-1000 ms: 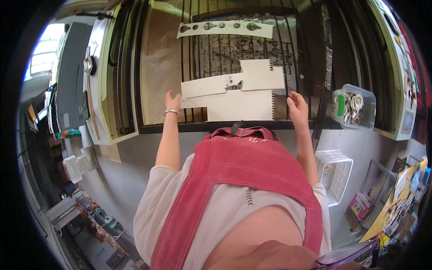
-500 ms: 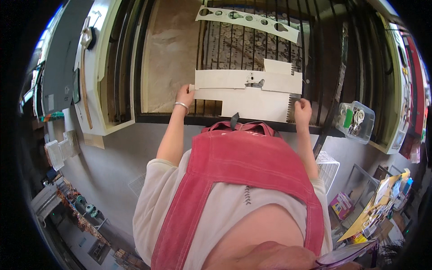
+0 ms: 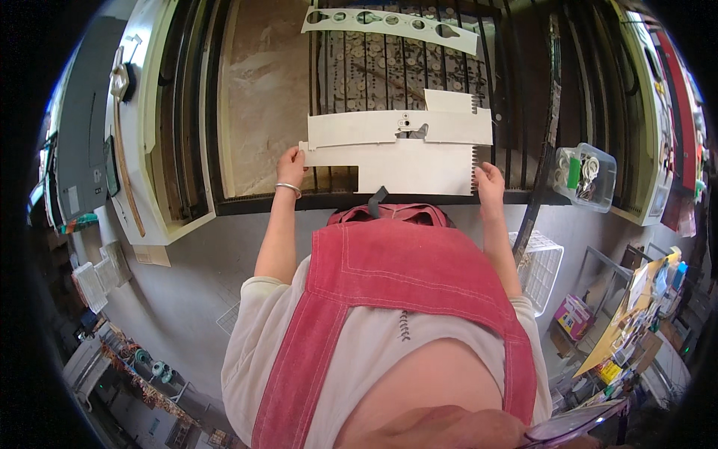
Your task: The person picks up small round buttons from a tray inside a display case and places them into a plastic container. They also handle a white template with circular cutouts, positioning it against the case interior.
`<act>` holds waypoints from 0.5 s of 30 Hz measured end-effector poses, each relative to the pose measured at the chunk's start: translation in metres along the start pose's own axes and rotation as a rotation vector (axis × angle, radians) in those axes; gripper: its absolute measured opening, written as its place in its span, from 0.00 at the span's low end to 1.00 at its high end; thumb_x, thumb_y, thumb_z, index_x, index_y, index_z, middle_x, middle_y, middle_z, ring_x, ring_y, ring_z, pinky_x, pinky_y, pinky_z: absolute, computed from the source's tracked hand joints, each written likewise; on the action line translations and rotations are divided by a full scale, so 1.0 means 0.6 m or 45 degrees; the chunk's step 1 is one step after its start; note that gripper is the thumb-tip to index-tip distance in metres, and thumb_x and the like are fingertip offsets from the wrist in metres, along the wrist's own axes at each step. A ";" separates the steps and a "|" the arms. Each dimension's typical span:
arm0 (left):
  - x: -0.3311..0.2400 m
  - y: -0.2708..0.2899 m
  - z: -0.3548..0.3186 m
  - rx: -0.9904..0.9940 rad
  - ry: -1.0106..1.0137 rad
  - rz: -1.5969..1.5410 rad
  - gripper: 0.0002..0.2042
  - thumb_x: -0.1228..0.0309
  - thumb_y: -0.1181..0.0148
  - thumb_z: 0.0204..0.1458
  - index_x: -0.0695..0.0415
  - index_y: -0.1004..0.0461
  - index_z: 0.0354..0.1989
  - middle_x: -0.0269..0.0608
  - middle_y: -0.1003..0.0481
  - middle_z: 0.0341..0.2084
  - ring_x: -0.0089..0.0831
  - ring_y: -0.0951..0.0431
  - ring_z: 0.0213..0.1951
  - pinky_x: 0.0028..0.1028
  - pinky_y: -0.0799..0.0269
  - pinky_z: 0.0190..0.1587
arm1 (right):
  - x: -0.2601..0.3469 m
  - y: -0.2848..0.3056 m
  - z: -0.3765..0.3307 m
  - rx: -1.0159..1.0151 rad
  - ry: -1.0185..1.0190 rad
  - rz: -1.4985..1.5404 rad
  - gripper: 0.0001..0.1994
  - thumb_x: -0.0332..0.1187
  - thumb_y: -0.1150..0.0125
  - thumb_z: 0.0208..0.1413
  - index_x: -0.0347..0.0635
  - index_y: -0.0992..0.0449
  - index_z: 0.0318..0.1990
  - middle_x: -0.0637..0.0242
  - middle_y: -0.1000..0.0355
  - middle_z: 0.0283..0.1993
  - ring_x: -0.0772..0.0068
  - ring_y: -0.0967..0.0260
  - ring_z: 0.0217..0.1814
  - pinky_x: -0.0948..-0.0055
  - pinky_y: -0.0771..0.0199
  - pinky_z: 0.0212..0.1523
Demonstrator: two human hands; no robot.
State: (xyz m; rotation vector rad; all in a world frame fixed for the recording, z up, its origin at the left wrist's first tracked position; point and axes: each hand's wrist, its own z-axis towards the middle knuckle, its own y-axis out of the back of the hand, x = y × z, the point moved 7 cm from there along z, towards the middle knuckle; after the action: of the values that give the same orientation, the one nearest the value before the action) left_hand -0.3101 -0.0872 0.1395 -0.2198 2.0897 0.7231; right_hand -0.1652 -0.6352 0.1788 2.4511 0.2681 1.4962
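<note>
A flat white panel (image 3: 419,166) with a toothed right edge lies over dark slats in front of me. My left hand (image 3: 290,166) pinches the narrow tab at its left end; a bracelet circles that wrist. At the toothed edge, my right hand (image 3: 490,185) has its fingers curled against the panel's side. Across the panel's far part rests a long white strip (image 3: 348,129) with a small cutout near its middle. Another white piece pokes out behind the strip at the right. Farther off lies a white strip with round holes (image 3: 404,28).
Small round offcuts (image 3: 366,63) litter the area beneath the slats (image 3: 516,112). A clear plastic bin (image 3: 598,198) of small parts sits at the right. Below it stands a white basket (image 3: 544,266). A dark rail (image 3: 344,200) runs along the near edge.
The view has shifted slightly, so the bed and panels sit a little farther left. My right hand has closed in from beside the toothed edge to touch it. The left hand keeps its hold.
</note>
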 end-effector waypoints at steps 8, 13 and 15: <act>-0.006 0.017 0.010 -0.219 -0.233 0.305 0.16 0.70 0.41 0.54 0.63 0.24 0.50 0.48 0.20 0.39 0.40 0.21 0.40 0.35 0.26 0.49 | 0.079 0.006 0.015 -0.111 0.182 -0.620 0.22 0.37 0.38 0.56 0.32 0.26 0.55 0.53 0.23 0.46 0.59 0.24 0.46 0.64 0.26 0.49; -0.121 -0.022 -0.003 -0.246 -0.314 0.521 0.17 0.70 0.40 0.51 0.61 0.23 0.50 0.55 0.25 0.48 0.50 0.26 0.51 0.40 0.30 0.57 | 0.073 0.008 0.088 -0.138 0.218 -0.467 0.24 0.36 0.37 0.55 0.31 0.28 0.56 0.52 0.24 0.49 0.59 0.25 0.51 0.65 0.28 0.53; -0.125 -0.036 -0.006 -0.240 -0.279 0.570 0.17 0.70 0.39 0.51 0.61 0.23 0.49 0.55 0.25 0.48 0.49 0.27 0.52 0.40 0.31 0.58 | 0.068 0.000 0.104 -0.119 0.225 -0.425 0.23 0.35 0.37 0.56 0.30 0.28 0.56 0.53 0.24 0.48 0.61 0.27 0.51 0.65 0.28 0.53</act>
State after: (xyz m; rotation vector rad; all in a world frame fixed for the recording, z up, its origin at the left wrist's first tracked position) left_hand -0.2593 -0.1151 0.1918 0.2261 1.8757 1.1578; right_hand -0.0910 -0.6308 0.1860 2.0786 0.5945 1.5356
